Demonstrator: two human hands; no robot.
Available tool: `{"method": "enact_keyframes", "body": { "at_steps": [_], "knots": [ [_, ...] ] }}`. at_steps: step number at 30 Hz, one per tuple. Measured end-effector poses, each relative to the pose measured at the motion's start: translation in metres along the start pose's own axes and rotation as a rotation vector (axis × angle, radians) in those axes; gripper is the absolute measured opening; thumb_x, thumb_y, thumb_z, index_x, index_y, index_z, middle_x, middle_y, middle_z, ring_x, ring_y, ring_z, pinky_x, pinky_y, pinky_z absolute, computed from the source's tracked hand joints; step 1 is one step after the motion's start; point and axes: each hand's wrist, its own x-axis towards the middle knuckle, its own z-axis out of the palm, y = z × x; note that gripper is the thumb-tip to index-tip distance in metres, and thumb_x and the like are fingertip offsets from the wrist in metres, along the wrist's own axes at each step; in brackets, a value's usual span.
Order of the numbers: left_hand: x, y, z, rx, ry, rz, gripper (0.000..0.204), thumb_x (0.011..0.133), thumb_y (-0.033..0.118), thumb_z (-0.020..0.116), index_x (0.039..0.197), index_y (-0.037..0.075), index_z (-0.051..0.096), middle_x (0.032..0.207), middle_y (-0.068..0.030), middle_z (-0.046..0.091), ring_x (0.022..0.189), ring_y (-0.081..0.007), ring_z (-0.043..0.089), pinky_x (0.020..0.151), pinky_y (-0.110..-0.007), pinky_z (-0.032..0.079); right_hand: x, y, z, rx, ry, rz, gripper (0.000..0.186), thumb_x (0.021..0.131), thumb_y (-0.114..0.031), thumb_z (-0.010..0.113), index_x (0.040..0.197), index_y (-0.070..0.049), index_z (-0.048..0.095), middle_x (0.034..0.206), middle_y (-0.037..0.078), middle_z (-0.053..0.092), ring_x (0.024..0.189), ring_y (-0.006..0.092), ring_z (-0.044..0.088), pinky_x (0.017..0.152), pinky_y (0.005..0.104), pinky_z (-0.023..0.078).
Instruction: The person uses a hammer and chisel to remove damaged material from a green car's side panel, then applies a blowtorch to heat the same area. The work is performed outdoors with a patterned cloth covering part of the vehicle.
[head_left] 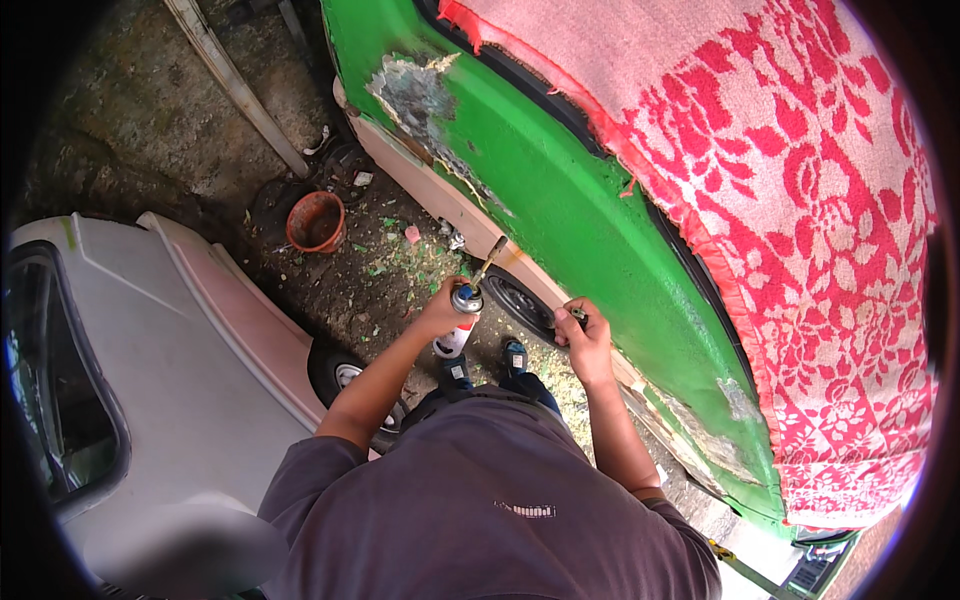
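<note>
My left hand (442, 310) is wrapped round a blowtorch (452, 342), a white-and-red gas can with a brass neck and a dark nozzle tip. The nozzle points up and away, toward the lower side of a green car body (590, 215). No flame shows at the tip. Close to the same car, my right hand (590, 345) pinches a small greenish object (579, 316) between thumb and fingers. It is too small and too covered to name. Bare grey metal and cracked, peeling paint (412, 92) mark the car's side farther off.
A red-and-pink floral towel (760, 210) covers the green car's upper part. To my left stands a grey car (150, 330). An orange-brown pot (316, 222) and a metal bar (240, 90) lie beyond, with paint flakes scattered on the ground. A wheel (520, 302) sits under the green car.
</note>
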Motion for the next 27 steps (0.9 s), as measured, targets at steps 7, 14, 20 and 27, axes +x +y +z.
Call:
{"method": "enact_keyframes", "body": {
  "at_steps": [7,14,20,27],
  "knots": [
    [-0.004,0.007,0.003,-0.079,0.004,0.003,0.073,0.064,0.001,0.080,0.124,0.008,0.039,0.113,-0.0064,0.055,0.104,-0.0154,0.055,0.090,-0.031,0.045,0.001,0.000,-0.001,0.017,0.001,-0.013,0.017,0.092,-0.016,0.061,0.091,0.000,0.055,0.063,-0.001,0.051,0.057,0.0065,0.047,0.053,0.0226,0.038],
    [-0.007,0.001,-0.002,-0.081,-0.003,-0.008,0.073,0.064,0.000,0.079,0.124,0.010,0.040,0.113,-0.0059,0.054,0.103,-0.0158,0.056,0.089,-0.032,0.045,-0.001,0.001,-0.001,0.025,0.001,-0.017,0.017,0.092,-0.015,0.062,0.091,0.000,0.055,0.063,0.000,0.051,0.057,0.0066,0.047,0.053,0.0227,0.038],
    [-0.006,0.001,-0.002,-0.078,-0.002,-0.030,0.072,0.064,0.000,0.078,0.124,0.010,0.040,0.112,-0.0058,0.055,0.102,-0.0165,0.057,0.088,-0.033,0.046,-0.003,0.002,-0.001,0.013,0.006,-0.018,0.017,0.092,-0.016,0.061,0.091,-0.001,0.054,0.063,0.000,0.050,0.057,0.0065,0.046,0.053,0.0227,0.038],
    [-0.003,-0.011,-0.002,0.005,-0.019,-0.023,0.074,0.063,0.001,0.080,0.125,0.009,0.041,0.116,-0.0068,0.054,0.105,-0.0178,0.056,0.091,-0.032,0.045,-0.006,0.000,0.000,-0.003,0.010,0.002,0.017,0.092,-0.017,0.062,0.090,-0.002,0.054,0.062,-0.001,0.050,0.057,0.0060,0.046,0.053,0.0224,0.037]
  ]
}}
